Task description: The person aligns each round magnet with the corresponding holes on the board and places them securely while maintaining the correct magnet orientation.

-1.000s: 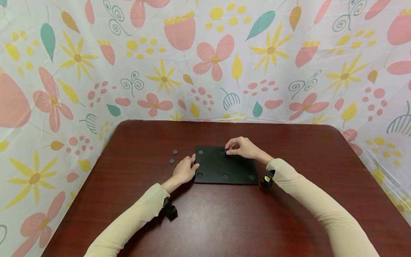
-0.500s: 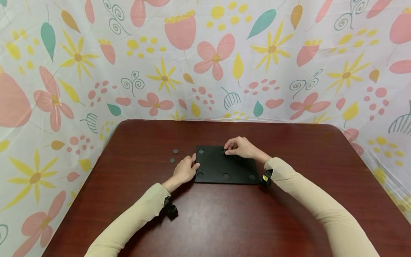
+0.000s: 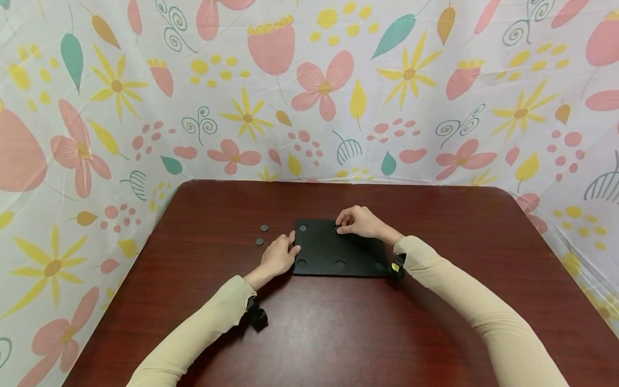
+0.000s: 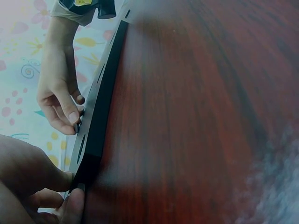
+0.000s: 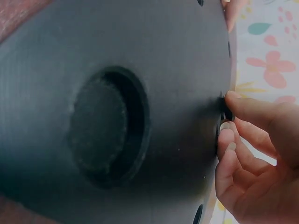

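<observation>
A black rectangular board (image 3: 321, 247) with round recesses lies flat on the table. My left hand (image 3: 278, 255) holds the board's left edge; in the left wrist view its thumb and a finger (image 4: 72, 205) are at the board's end. Over the far middle recess, my right hand (image 3: 360, 221) pinches a small dark disc (image 5: 227, 108) between thumb and fingertips. The disc is tilted on edge at the board, and fingers partly hide it. Two loose grey discs, a farther one (image 3: 264, 228) and a nearer one (image 3: 259, 242), lie left of the board.
The dark red-brown wooden table (image 3: 329, 333) extends around the board. A flower-patterned curtain (image 3: 309, 97) hangs behind it and along the sides. Each wrist wears a small black camera, one on the left (image 3: 259, 318) and one on the right (image 3: 398, 267).
My right hand has shifted slightly left at the far middle recess, still pinching the disc, and its wrist has come inward a little. The left hand stays on the board's edge.
</observation>
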`<state>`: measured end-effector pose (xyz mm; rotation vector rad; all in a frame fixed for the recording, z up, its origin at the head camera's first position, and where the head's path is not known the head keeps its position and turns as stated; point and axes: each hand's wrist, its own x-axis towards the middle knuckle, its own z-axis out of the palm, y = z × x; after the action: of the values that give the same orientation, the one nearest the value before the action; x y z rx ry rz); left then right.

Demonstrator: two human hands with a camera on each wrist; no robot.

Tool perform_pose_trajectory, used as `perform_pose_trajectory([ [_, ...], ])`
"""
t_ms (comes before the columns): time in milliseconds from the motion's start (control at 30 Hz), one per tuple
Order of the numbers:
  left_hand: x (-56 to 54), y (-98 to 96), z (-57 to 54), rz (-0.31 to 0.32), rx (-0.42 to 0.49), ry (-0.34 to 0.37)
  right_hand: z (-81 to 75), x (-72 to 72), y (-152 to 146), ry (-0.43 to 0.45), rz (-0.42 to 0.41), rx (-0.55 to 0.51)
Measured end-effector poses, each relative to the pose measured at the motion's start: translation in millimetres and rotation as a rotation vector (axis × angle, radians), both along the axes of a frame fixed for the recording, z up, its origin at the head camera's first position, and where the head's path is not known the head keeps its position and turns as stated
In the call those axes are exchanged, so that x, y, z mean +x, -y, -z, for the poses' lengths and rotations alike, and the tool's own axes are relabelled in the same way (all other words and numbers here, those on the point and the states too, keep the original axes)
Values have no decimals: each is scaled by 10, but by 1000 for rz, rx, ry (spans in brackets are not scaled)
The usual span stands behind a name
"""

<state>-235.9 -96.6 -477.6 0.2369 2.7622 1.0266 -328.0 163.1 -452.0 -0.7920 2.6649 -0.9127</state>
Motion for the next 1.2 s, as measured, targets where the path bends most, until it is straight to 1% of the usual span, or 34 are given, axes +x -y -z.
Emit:
perform_pose_trajectory([
  [300,12,-2,9,16,9,-3,27,7,34,1,29,19],
  [533,20,-3,0,9,9,4,-5,28,49,1,22,12],
  [933,11,-8,4,6,2,2,-11,20,64,-3,27,17],
  [1200,3,-1,-8,11,9,-7,-20,-2,49,-24,17,18],
])
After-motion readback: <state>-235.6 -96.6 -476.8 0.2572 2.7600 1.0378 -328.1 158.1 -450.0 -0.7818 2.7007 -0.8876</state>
